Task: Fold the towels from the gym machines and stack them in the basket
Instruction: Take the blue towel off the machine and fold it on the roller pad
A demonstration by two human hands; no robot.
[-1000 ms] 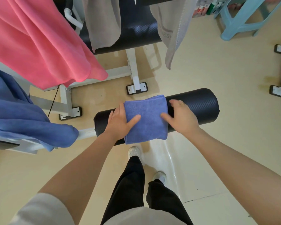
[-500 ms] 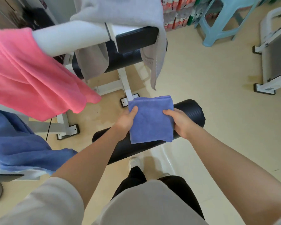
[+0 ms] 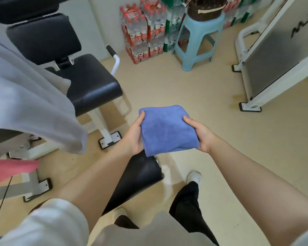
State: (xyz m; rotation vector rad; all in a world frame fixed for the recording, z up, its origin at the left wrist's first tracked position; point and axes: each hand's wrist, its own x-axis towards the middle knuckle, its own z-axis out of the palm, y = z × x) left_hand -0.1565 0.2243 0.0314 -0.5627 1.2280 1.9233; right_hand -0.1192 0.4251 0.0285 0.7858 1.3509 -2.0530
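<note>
Head view: a folded blue towel (image 3: pixel 164 129) sits at the centre of the frame, held off the floor between both hands, in front of the person's body and above the black padded roller (image 3: pixel 137 181) that shows just below it. The left hand (image 3: pixel 134 134) closes on the towel's left edge, thumb on top and fingers hidden beneath; the right hand (image 3: pixel 200 134) grips the right edge in the same way, thumb on the upper face. The towel forms a compact, roughly square packet whose near edge sags slightly between the hands. At the left of the frame a grey towel (image 3: pixel 30 110) hangs over a machine, partly covering the black seat (image 3: pixel 89 87), and a pink towel (image 3: pixel 9 170) shows at the lower left edge; both appear unfolded, so the task seems to be at an early or middle stage. No basket can be identified with certainty; a dark woven container (image 3: pixel 205 8) on the light blue stool (image 3: pixel 197 36) at the upper centre may be it, but only its lower part shows. The step in hand is judged to be carrying the packet to the basket. To do it well, keep both thumbs pressed on the top layer so the folds do not slip open, hold the packet level, and lower it flat rather than dropping it.
</note>
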